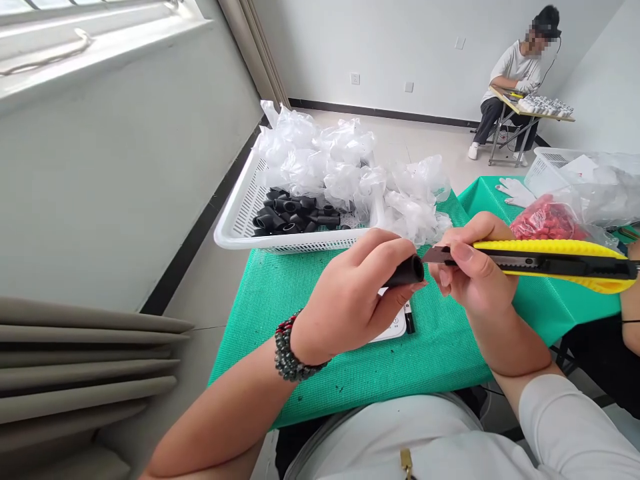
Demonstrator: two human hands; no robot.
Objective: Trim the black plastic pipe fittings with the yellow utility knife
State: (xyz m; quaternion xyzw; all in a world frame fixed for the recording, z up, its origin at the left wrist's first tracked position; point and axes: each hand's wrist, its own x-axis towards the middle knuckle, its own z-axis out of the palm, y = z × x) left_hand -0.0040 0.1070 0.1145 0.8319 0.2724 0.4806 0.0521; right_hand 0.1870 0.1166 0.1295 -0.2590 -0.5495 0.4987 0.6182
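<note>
My left hand [350, 297] is closed around a black pipe fitting [407, 272], its round open end turned to the right. In my right hand [483, 270] is a yellow and black utility knife [555, 260], gripped near the front with the blade out. The blade tip points left and is at or very near the rim of the fitting; I cannot tell whether it touches. My left fingers hide most of the fitting. Below my hands, a white device [393, 331] and a black marker [409, 320] lie partly hidden on the green cloth [370, 380].
A white basket [235, 233] holds several black fittings [287, 210] and crumpled clear plastic bags [320, 150]. To the right are a bag of red parts [547, 220], a white glove [516, 191] and another basket [550, 167]. A person [520, 73] sits at a small table [530, 110] far back.
</note>
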